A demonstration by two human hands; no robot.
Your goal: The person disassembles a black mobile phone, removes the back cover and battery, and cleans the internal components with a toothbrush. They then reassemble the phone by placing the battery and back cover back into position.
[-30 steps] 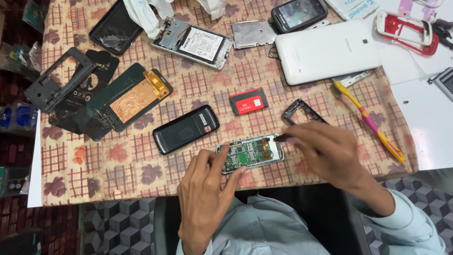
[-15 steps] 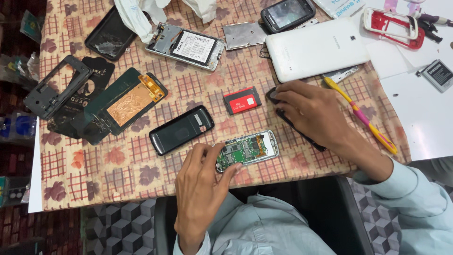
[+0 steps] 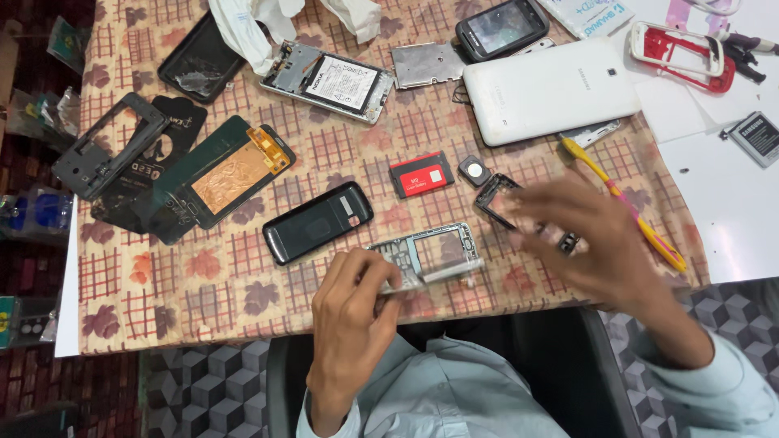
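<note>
Fingers (image 3: 369,272) now grip silver frame (image 3: 430,255) instead of green board.

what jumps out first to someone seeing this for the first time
A table under a checked leaf-print cloth is strewn with dismantled phone parts. At the near edge the left hand holds a silver phone frame, while the blurred right hand hovers over a small black frame. A white tablet lies face down at the far right, and a yellow tool lies beside the right hand.
</note>
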